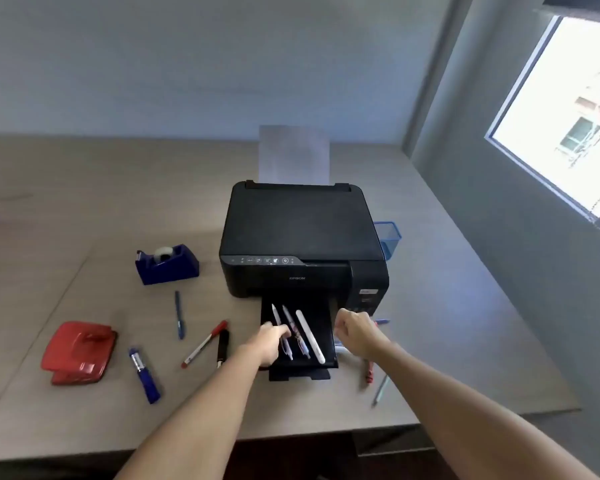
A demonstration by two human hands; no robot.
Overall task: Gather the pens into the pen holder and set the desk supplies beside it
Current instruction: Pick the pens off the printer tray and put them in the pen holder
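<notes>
A: On the desk, from the head view, where did the pens lie?

B: Three pale pens lay side by side on the output tray of the black printer. More lay loose on the desk: a blue pen, a red-capped pen, a black pen and a blue marker to the left, and others, partly hidden, right of the tray.

A: And the holder?

B: The blue mesh pen holder stood behind the printer's right side. The tape dispenser and red hole punch sat well to the left.

A: State of the hands?

B: The left hand rested on the leftmost tray pen, fingers curled over it; a grasp could not be confirmed. The right hand hung at the tray's right edge, fingers loosely clenched, holding nothing visible.
</notes>
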